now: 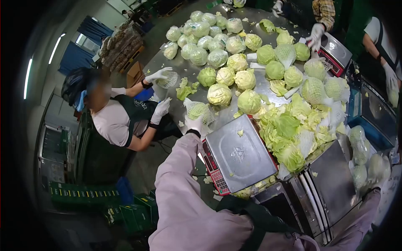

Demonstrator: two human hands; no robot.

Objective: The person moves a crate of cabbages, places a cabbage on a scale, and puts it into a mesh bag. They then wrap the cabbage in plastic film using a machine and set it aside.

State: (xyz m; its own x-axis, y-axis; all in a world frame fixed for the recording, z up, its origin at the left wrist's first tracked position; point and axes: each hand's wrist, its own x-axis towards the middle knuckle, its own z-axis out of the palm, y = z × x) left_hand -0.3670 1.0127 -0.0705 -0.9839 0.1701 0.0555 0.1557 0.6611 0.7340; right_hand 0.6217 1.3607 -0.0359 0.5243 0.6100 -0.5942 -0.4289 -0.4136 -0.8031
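My left hand (194,124), in a white glove, grips a netted cabbage (198,109) beside the upper left corner of a red and silver scale (238,154). A loose leaf scrap lies on the scale plate. At the far right edge, my right hand (377,172) is blurred and partly lost among wrapped cabbages (359,144); its fingers cannot be made out. Bare cabbages (219,94) and a heap of loose leaves (289,125) lie beyond the scale.
A co-worker (115,108) at the left holds a white net. Other gloved workers stand at the far side and right, near a second scale (335,48). Several wrapped cabbages (201,29) cover the far steel table (161,62). Green crates (136,217) stand at lower left.
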